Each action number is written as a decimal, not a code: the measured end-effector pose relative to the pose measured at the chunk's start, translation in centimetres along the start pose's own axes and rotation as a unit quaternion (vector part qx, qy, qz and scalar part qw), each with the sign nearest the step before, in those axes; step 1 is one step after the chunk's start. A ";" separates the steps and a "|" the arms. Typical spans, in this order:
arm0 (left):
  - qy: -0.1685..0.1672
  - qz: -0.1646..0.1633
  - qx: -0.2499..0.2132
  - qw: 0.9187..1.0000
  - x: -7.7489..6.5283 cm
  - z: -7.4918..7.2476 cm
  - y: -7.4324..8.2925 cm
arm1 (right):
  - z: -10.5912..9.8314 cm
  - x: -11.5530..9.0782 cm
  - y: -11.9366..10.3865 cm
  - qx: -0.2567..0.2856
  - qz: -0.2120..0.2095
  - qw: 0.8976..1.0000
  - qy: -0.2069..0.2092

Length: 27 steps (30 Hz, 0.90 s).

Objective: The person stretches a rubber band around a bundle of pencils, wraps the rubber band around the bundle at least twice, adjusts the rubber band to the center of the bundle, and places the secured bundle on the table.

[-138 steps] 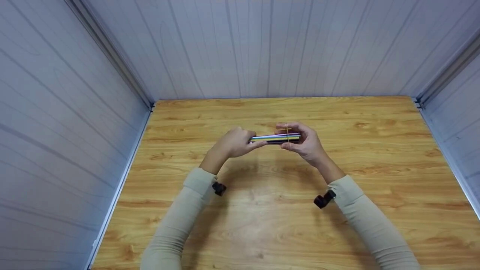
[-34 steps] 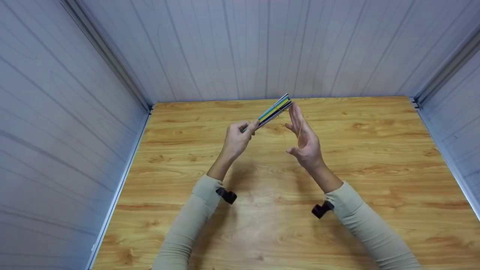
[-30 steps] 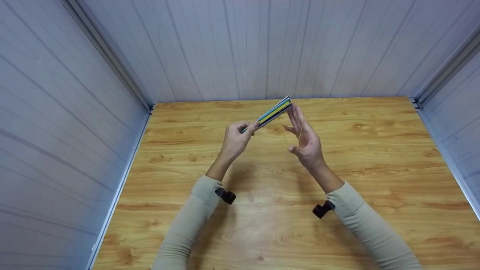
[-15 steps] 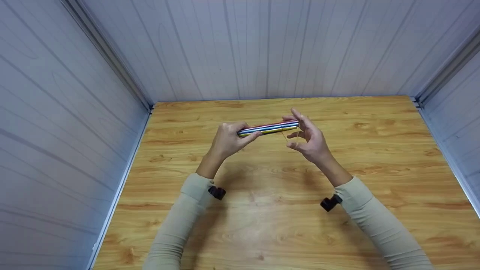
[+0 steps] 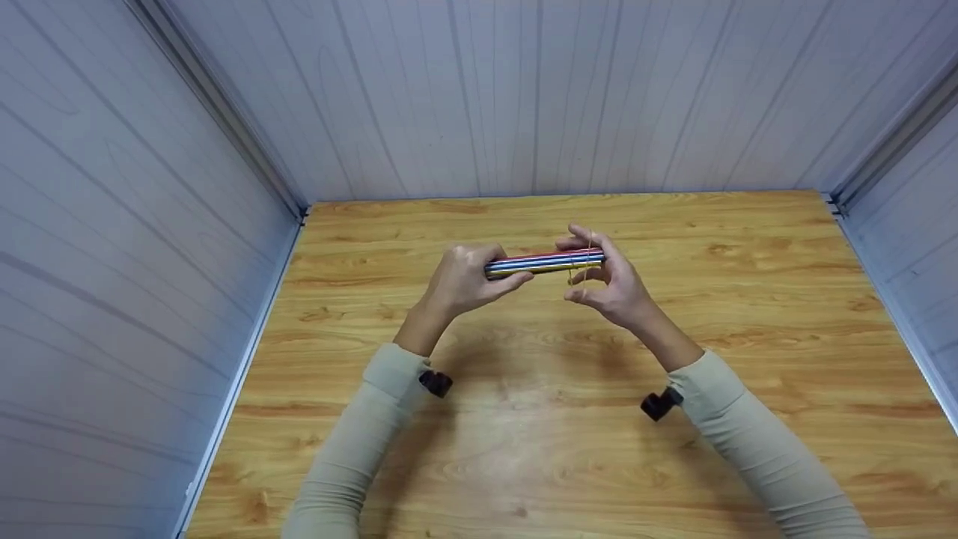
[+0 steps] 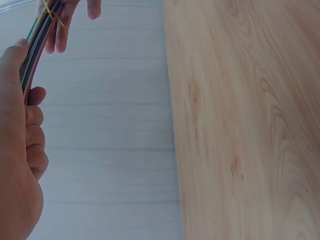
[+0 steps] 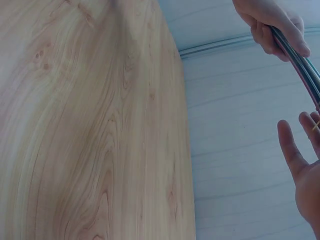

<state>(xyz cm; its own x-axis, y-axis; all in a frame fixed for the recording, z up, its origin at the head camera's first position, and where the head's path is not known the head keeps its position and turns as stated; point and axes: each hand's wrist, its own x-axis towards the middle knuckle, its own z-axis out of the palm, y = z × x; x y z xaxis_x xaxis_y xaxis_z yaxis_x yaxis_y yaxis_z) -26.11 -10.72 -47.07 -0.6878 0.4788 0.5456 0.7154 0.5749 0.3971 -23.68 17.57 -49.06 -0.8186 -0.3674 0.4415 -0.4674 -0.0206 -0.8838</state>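
Note:
My left hand (image 5: 462, 281) grips one end of a bundle of slim coloured sticks that look like pencils (image 5: 535, 262), red, blue, white and yellow, held nearly level above the table. Its thumb lies along the near side. My right hand (image 5: 617, 288) is at the other end, fingers and thumb spread above and below the bundle. A thin yellow rubber band (image 5: 571, 275) passes round the bundle and stretches out over the right fingers and thumb. In the left wrist view the band (image 6: 51, 14) crosses over the sticks. The right wrist view shows the right fingers (image 7: 290, 145) extended.
Under both hands lies a wood-grain table (image 5: 516, 419). Pale panelled walls stand at the back (image 5: 494, 97), left (image 5: 112, 262) and right. A black camera sits on each sleeve cuff.
The bundle has swung from a slant pointing away to nearly level. Its free end has moved in between the right hand's fingers and thumb, and the stretched band now lies across that end.

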 end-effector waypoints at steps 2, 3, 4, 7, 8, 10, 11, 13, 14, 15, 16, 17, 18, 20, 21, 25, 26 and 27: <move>-0.012 0.001 0.011 1.000 0.1 -0.1 0.1 | 0.0 0.0 -0.1 0.002 0.002 1.000 -0.007; -0.019 0.005 0.018 1.000 0.2 -0.1 0.2 | 0.0 0.0 -0.1 0.000 0.002 1.000 -0.011; -0.027 0.009 0.028 0.999 0.3 -0.2 0.2 | 0.0 0.0 -0.1 -0.002 0.003 1.000 -0.015; -0.054 0.026 0.068 0.996 0.4 -0.3 0.3 | -0.2 -0.2 -0.1 -0.011 0.010 1.000 -0.023; -0.063 0.034 0.082 0.994 0.4 -0.3 0.2 | -0.2 -0.2 0.0 -0.016 0.013 1.000 -0.023; -0.081 0.046 0.107 0.990 0.4 -0.3 0.2 | -0.4 -0.4 0.2 -0.029 0.023 0.999 -0.018; -0.087 0.052 0.116 0.988 0.4 -0.3 0.2 | -0.5 -0.5 0.2 -0.035 0.028 0.999 -0.014; -0.096 0.066 0.133 0.984 0.4 -0.3 0.2 | -0.6 -0.4 0.3 -0.050 0.036 0.998 -0.010; -0.099 0.073 0.141 0.982 0.4 -0.3 0.2 | -0.7 -0.4 0.2 -0.054 0.040 0.998 -0.011; -0.102 0.081 0.148 0.980 0.4 -0.3 0.2 | -0.7 -0.3 0.2 -0.057 0.045 0.997 -0.013; -0.105 0.089 0.155 0.978 0.4 -0.2 0.2 | -0.8 -0.2 0.1 -0.056 0.049 0.997 -0.017; -0.107 0.097 0.160 0.976 0.3 -0.2 0.3 | -0.8 -0.1 0.0 -0.056 0.052 0.997 -0.023; -0.109 0.105 0.166 0.974 0.3 -0.1 0.3 | -0.8 0.0 -0.2 -0.055 0.057 0.997 -0.028; -0.110 0.120 0.173 0.971 0.3 0.1 0.2 | -0.8 0.2 -0.4 -0.058 0.064 0.996 -0.033; -0.110 0.126 0.175 0.970 0.2 0.1 0.2 | -0.8 0.2 -0.4 -0.063 0.065 0.995 -0.033; -0.114 0.138 0.172 0.969 0.0 0.4 0.1 | -0.7 0.3 -0.2 -0.092 0.060 0.993 -0.035; -0.117 0.138 0.172 0.968 -0.1 0.4 0.1 | -0.7 0.3 -0.2 -0.096 0.058 0.993 -0.038; -0.121 0.138 0.171 0.968 -0.1 0.4 0.1 | -0.6 0.3 -0.1 -0.095 0.056 0.993 -0.039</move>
<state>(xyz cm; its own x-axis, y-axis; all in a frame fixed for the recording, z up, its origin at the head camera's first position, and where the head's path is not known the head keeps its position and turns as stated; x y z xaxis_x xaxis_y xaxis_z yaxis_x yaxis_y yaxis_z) -26.00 -10.42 -47.38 -0.5146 0.7630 0.3912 0.8216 0.5693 -0.0294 -24.11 18.00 -48.71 -0.8438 -0.4286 0.3229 -0.4363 0.1975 -0.8779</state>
